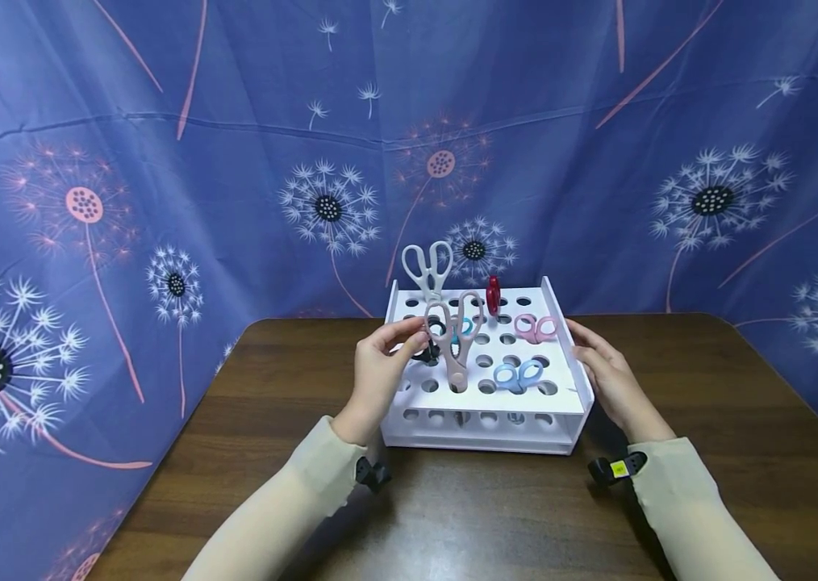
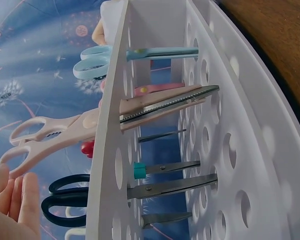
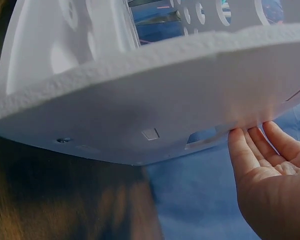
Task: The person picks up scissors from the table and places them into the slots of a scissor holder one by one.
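Observation:
A white two-tier rack [image 1: 569, 379] with rows of round holes stands on the table, holding several scissors upright. At its front left, my left hand [image 1: 377, 367] pinches a handle loop of the pale pink pinking shears [image 1: 456, 375], whose zigzag blades still pass down between the tiers in the left wrist view. Dark-handled scissors [image 2: 67, 197] stand right beside that hand. My right hand [image 1: 608, 379] touches the rack's right side panel [image 3: 165, 100] from outside with extended fingers. Light blue scissors [image 1: 518, 375] and small pink scissors [image 1: 535, 328] stand nearer the right side.
White-handled scissors [image 1: 428, 270] rise at the rack's back left, and a red-handled tool [image 1: 493, 296] at the back. Teal-handled scissors [image 2: 140, 170] are partly hidden behind the shears. The brown wooden table [image 1: 467, 516] meets a blue dandelion-print cloth [image 1: 256, 202] behind.

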`<control>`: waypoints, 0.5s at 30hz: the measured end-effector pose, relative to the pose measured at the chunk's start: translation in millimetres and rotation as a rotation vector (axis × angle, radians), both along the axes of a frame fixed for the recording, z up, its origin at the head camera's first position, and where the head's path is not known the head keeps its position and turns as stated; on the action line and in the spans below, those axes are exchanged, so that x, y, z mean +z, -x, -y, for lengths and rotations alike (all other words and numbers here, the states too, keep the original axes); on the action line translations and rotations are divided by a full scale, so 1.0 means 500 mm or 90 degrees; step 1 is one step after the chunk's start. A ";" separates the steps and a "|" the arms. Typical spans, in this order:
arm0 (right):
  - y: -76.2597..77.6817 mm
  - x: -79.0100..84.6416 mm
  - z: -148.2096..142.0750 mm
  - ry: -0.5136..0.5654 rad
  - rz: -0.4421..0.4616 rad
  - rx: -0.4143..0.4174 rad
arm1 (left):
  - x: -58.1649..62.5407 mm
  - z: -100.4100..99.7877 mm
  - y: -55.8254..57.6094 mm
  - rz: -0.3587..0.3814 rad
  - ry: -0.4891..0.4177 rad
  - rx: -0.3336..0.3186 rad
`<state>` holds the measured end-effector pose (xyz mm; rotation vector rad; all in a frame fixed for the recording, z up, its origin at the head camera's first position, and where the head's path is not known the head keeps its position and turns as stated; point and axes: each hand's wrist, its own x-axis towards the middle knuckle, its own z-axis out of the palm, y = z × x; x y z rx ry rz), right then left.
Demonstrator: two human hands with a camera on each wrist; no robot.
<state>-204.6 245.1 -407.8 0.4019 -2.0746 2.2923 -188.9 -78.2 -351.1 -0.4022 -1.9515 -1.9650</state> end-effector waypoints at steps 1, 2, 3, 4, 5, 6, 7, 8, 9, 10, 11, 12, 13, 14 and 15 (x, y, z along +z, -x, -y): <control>-0.001 -0.001 0.001 0.002 -0.002 0.000 | 0.000 0.000 0.000 0.000 -0.002 -0.005; -0.001 -0.003 0.001 0.006 -0.001 0.000 | 0.000 -0.001 0.001 -0.001 -0.003 -0.010; -0.002 -0.004 0.001 0.007 0.001 -0.004 | 0.000 -0.002 0.003 0.000 -0.005 -0.015; -0.003 -0.005 0.002 0.007 0.003 -0.008 | 0.000 -0.003 0.004 0.001 -0.006 -0.020; -0.003 -0.006 0.002 0.008 0.005 -0.011 | 0.000 -0.004 0.006 0.003 -0.005 -0.022; -0.004 -0.007 0.003 0.010 0.008 -0.015 | 0.002 -0.005 0.007 0.005 -0.007 -0.024; -0.004 -0.007 0.003 0.011 0.010 -0.018 | 0.002 -0.007 0.008 0.005 -0.005 -0.020; -0.003 -0.007 0.003 0.013 0.014 -0.020 | 0.003 -0.008 0.009 0.007 -0.003 -0.015; -0.003 -0.006 0.004 0.015 0.015 -0.021 | 0.005 -0.009 0.010 0.010 0.001 -0.007; -0.003 -0.005 0.005 0.019 0.015 -0.020 | 0.006 -0.010 0.010 0.012 0.005 -0.002; -0.002 -0.005 0.005 0.024 0.015 -0.019 | 0.007 -0.011 0.011 0.015 0.007 0.000; -0.002 -0.005 0.006 0.028 0.015 -0.018 | 0.008 -0.012 0.011 0.017 0.008 0.000; -0.001 -0.005 0.006 0.031 0.016 -0.017 | 0.009 -0.013 0.011 0.020 0.007 -0.004; 0.000 -0.004 0.007 0.034 0.016 -0.017 | 0.009 -0.013 0.011 0.024 0.002 -0.011; 0.000 -0.004 0.008 0.037 0.016 -0.017 | 0.009 -0.014 0.011 0.027 0.000 -0.016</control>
